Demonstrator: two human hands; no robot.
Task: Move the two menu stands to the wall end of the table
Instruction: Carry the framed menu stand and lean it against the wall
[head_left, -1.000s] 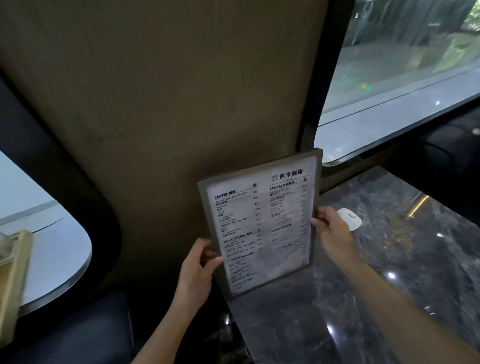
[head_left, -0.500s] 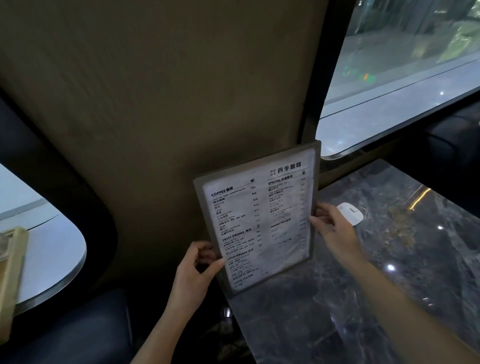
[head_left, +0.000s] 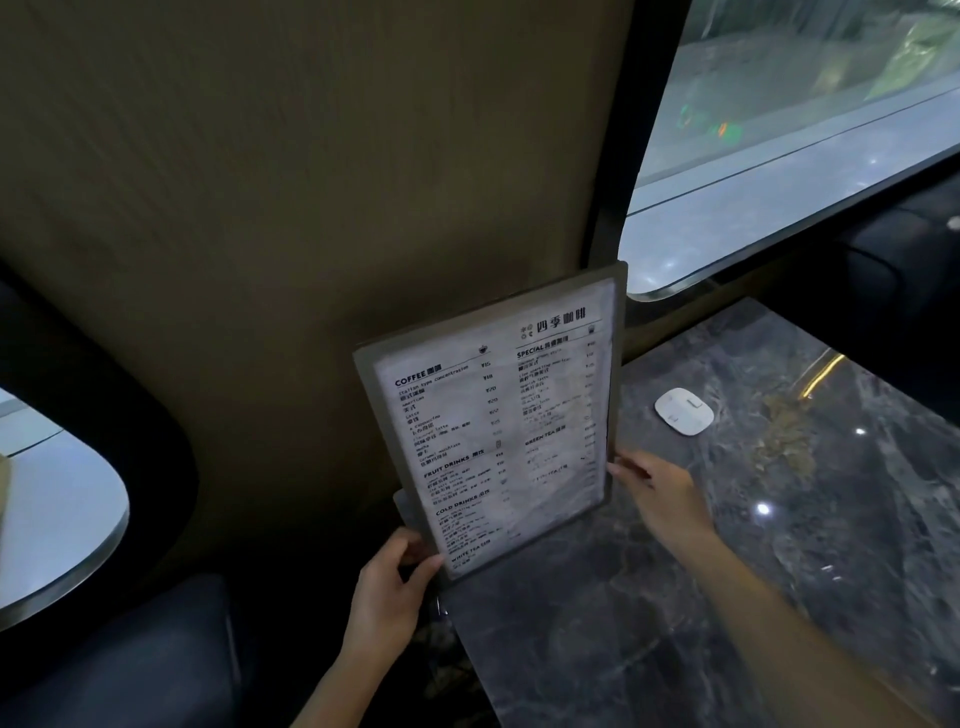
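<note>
Wall (head_left: 311, 234): tan panel, closing the table's far end.
Table (head_left: 701, 597): dark marbled top, glossy.
Menu stand (head_left: 498, 431): framed drinks list, upright, slightly tilted, at the wall end near the table's left edge. A second panel's edge shows just behind it; whether that is the other stand, cannot tell.
Right hand (head_left: 662, 499): fingers (head_left: 623, 467) pressed on the frame's right edge.
Left hand (head_left: 387, 587): fingers pinching the lower left corner.
White puck (head_left: 683, 410): small device, apart from the stand.
Risk: base sits near the table edge; uneven release could tip it over the edge.
</note>
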